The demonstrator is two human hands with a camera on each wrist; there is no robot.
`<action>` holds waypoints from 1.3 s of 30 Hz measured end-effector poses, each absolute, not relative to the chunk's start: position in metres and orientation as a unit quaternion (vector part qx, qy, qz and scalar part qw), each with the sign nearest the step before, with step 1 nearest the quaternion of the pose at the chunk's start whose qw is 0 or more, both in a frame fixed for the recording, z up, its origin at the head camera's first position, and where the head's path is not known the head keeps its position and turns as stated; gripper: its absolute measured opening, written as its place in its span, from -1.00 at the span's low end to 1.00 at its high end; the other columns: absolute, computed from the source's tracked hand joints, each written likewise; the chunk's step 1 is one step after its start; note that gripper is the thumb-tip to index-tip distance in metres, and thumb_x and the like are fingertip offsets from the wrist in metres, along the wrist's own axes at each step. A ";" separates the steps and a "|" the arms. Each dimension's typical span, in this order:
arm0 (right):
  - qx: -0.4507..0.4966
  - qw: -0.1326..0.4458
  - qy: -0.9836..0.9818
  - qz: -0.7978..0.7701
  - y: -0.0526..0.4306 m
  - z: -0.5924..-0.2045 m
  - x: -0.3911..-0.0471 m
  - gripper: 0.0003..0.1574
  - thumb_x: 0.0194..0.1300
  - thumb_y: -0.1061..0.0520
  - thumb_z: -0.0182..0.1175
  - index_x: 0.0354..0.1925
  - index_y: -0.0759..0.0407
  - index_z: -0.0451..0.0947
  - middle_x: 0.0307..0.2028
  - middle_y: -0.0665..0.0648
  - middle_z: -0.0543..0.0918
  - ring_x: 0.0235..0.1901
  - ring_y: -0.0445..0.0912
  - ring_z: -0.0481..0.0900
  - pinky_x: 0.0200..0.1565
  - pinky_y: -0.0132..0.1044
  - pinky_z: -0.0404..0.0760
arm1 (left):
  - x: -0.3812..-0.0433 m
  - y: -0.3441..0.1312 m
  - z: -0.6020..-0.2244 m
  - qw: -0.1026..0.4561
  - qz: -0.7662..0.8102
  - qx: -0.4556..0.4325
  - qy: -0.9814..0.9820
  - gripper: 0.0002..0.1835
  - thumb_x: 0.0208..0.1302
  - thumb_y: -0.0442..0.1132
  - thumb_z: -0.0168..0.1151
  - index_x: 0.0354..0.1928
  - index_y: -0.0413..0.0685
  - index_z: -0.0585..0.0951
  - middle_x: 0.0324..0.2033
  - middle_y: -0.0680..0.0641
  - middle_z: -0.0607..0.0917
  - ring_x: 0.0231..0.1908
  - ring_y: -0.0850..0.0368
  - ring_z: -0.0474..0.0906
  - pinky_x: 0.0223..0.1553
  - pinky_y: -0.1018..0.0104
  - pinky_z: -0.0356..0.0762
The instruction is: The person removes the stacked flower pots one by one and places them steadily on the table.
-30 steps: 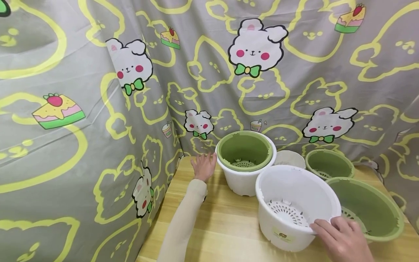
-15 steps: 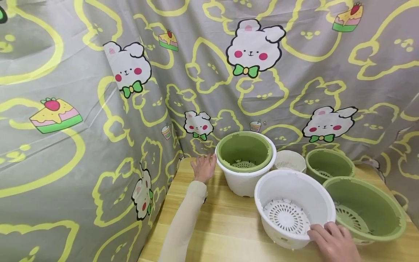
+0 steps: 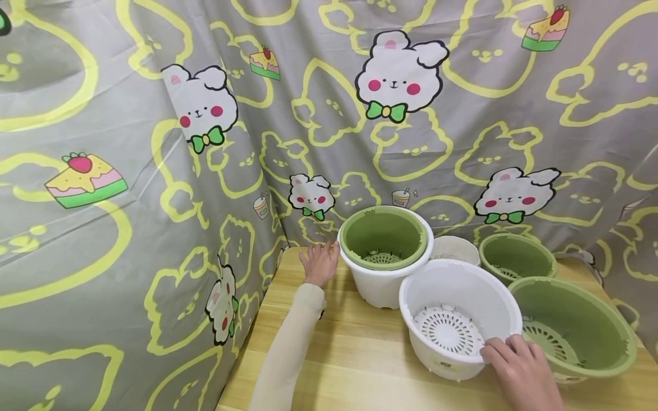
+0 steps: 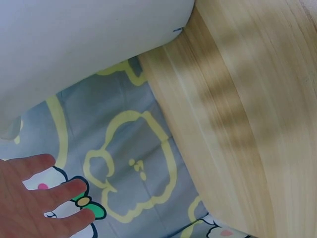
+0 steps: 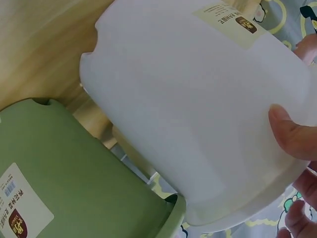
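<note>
My right hand (image 3: 524, 368) grips the near-right rim of a white plastic flowerpot (image 3: 465, 288) with a slotted bottom. In the right wrist view the thumb (image 5: 292, 136) presses the outer wall of this pot (image 5: 188, 109), and the fingers reach past its rim. Farther back stands another white flowerpot (image 3: 372, 288) with a smaller green flowerpot (image 3: 385, 237) nested inside. My left hand (image 3: 320, 264) is beside that stack's left rim, fingertips right at it. Its fingers (image 4: 59, 196) look spread and straight in the left wrist view.
A large green flowerpot (image 3: 581, 319) stands right of the gripped pot. Behind are a smaller green pot (image 3: 519, 251) and a small white pot (image 3: 454, 249). The wooden table (image 3: 349, 365) meets a patterned curtain (image 3: 329, 103) at the back and left.
My right hand and the white flowerpot have shifted slightly left; the pot tipped toward me half a second ago and has risen a little since. My left hand has stayed in place.
</note>
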State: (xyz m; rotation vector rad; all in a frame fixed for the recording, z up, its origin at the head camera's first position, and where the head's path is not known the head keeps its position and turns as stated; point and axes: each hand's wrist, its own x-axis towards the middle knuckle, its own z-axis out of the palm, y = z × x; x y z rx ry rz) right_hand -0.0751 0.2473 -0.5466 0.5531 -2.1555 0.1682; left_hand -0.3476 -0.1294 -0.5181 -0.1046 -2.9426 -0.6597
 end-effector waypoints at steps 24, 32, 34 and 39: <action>0.158 0.289 -0.931 0.153 0.230 -0.465 -0.097 -0.70 0.05 -0.01 0.55 -0.26 0.06 0.74 -0.30 -0.03 0.79 -0.31 -0.03 0.64 -0.28 -0.07 0.50 | -0.349 -0.132 -0.518 0.073 -0.207 -0.037 -0.975 -0.16 0.57 0.36 -0.58 0.49 0.07 0.43 0.44 -0.26 0.47 0.56 -0.36 0.11 0.49 -0.51 -0.25; 0.183 0.250 -0.931 0.196 0.193 -0.434 -0.130 -0.74 0.21 0.01 0.49 -0.19 0.11 0.75 -0.22 0.06 0.82 -0.20 0.01 0.76 -0.16 0.02 0.70 | -0.349 -0.131 -0.518 0.068 -0.208 -0.033 -0.975 -0.16 0.57 0.36 -0.59 0.48 0.05 0.44 0.44 -0.26 0.46 0.56 -0.36 0.10 0.49 -0.52 -0.28; 0.187 0.239 -0.933 0.195 0.183 -0.430 -0.141 -0.74 0.25 -0.01 0.46 -0.17 0.10 0.74 -0.20 0.06 0.82 -0.19 0.00 0.77 -0.16 0.00 0.71 | -0.348 -0.131 -0.517 0.065 -0.207 -0.031 -0.976 -0.17 0.57 0.36 -0.58 0.49 0.05 0.44 0.45 -0.26 0.46 0.57 -0.36 0.09 0.50 -0.51 -0.28; 0.199 0.202 -0.940 0.191 0.163 -0.425 -0.164 -0.68 0.35 -0.06 0.38 -0.09 0.12 0.72 -0.18 0.07 0.80 -0.19 -0.01 0.77 -0.16 0.00 0.72 | -0.345 -0.131 -0.515 0.061 -0.210 -0.030 -0.975 -0.18 0.58 0.35 -0.55 0.49 0.04 0.44 0.45 -0.27 0.45 0.57 -0.36 0.08 0.50 -0.51 -0.29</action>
